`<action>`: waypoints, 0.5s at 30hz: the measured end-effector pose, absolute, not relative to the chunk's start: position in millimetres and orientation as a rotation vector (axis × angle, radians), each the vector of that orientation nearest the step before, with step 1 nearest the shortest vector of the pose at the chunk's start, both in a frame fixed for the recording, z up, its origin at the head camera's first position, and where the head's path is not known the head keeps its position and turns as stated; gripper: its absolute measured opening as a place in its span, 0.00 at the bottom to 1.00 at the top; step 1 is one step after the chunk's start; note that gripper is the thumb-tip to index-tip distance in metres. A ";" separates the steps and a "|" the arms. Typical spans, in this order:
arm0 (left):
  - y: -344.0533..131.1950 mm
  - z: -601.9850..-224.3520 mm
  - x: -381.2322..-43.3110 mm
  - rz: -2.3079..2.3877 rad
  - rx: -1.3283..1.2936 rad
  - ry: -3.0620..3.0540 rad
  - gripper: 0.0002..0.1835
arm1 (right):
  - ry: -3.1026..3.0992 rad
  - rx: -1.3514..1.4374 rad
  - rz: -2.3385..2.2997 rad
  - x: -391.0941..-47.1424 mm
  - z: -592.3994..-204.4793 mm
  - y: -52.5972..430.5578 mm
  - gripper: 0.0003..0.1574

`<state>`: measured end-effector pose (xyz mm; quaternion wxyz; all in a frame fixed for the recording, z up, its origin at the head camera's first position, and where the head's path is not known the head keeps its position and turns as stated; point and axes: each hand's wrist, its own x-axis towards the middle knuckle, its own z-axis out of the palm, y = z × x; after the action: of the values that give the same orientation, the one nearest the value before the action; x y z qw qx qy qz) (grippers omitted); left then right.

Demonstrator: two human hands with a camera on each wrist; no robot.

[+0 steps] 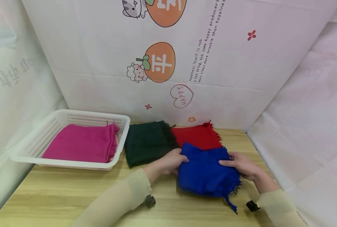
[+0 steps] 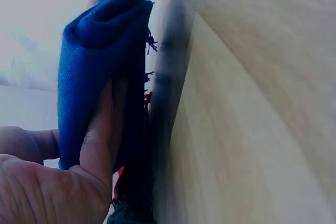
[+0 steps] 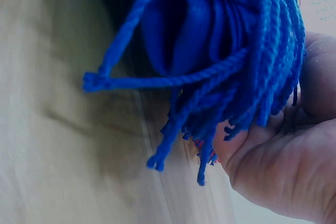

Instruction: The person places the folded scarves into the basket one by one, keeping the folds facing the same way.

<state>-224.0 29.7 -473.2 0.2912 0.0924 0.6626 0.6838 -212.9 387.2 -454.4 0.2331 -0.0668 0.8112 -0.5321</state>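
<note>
A folded blue scarf [image 1: 205, 170] with a fringed right edge is held between both hands above the wooden table. My left hand [image 1: 169, 160] pinches its left edge, thumb on top and fingers underneath, as the left wrist view shows on the scarf [image 2: 100, 61]. On the other side, my right hand [image 1: 243, 165] grips the fringed edge with the thumb over it. In the right wrist view, twisted tassels [image 3: 210, 82] hang down beside the palm. Behind the blue scarf lies a folded red scarf [image 1: 196, 135], partly covered by it. A dark green folded scarf [image 1: 148, 142] lies left of the red one.
At the left stands a white plastic basket [image 1: 123, 135] with a folded magenta scarf [image 1: 83, 142] in it. The light wood table [image 1: 80, 186] runs back to a white printed sheet [image 1: 228, 94], with white sheets along both sides too.
</note>
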 end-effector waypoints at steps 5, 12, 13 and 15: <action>21.1 -473.3 -223.0 1.826 0.267 1.776 0.32 | 2.235 -0.182 -1.497 -210.7 -455.3 381.6 0.59; 9.8 -470.7 -221.7 1.818 0.285 1.787 0.32 | 2.251 -0.147 -1.482 -206.6 -450.1 371.1 0.63; 8.3 -470.0 -221.4 1.815 0.287 1.791 0.31 | 2.260 -0.142 -1.474 -205.8 -449.2 369.3 0.64; 5.5 -468.0 -220.5 1.810 0.287 1.795 0.32 | 2.270 -0.143 -1.464 -204.6 -447.7 365.6 0.65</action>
<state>-220.5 5.5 -468.0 0.2844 0.1074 0.6709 0.6764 -204.6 365.6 -447.7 0.2164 -0.0518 0.8193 -0.5284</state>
